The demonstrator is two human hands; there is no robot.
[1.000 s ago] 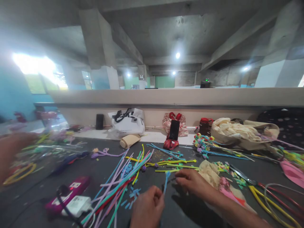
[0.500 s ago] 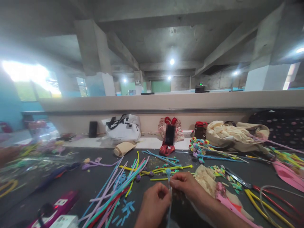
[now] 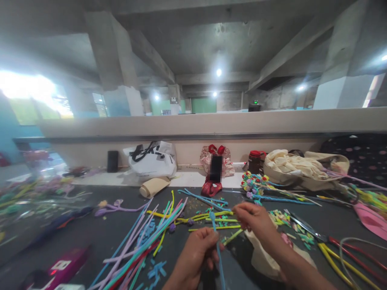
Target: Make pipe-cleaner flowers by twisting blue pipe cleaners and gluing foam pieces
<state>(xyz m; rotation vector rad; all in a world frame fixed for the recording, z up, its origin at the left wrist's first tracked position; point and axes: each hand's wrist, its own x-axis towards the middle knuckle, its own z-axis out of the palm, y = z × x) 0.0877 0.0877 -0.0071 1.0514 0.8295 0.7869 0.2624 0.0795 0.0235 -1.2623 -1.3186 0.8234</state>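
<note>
A blue fuzzy stem (image 3: 221, 262) with a small knotted tip stands upright between the thumb and fingers of my left hand (image 3: 198, 253), low in the middle of the head view. My right hand (image 3: 252, 219) is up and to the right of that tip, apart from it. Its fingers are pinched together near the ends of yellow stems (image 3: 208, 217) on the table; whether anything is between them is too small to tell. Left of my left hand lies a bundle of lilac, teal and red stems (image 3: 142, 245), with short blue cut pieces (image 3: 156, 269) beside it.
Scissors (image 3: 311, 229) with red handles lie at the right beside yellow stems. Finished flower-like stems (image 3: 254, 185), a cloth bag (image 3: 302, 173) and a dark bottle (image 3: 254, 161) stand behind. A white bag (image 3: 152, 161) is at the back left, a magenta power strip (image 3: 65, 266) front left.
My right hand has come off the blue stem's tip and moved up and to the right. My left hand still holds the stem, its fingers now more in view. The camera view has shifted slightly.
</note>
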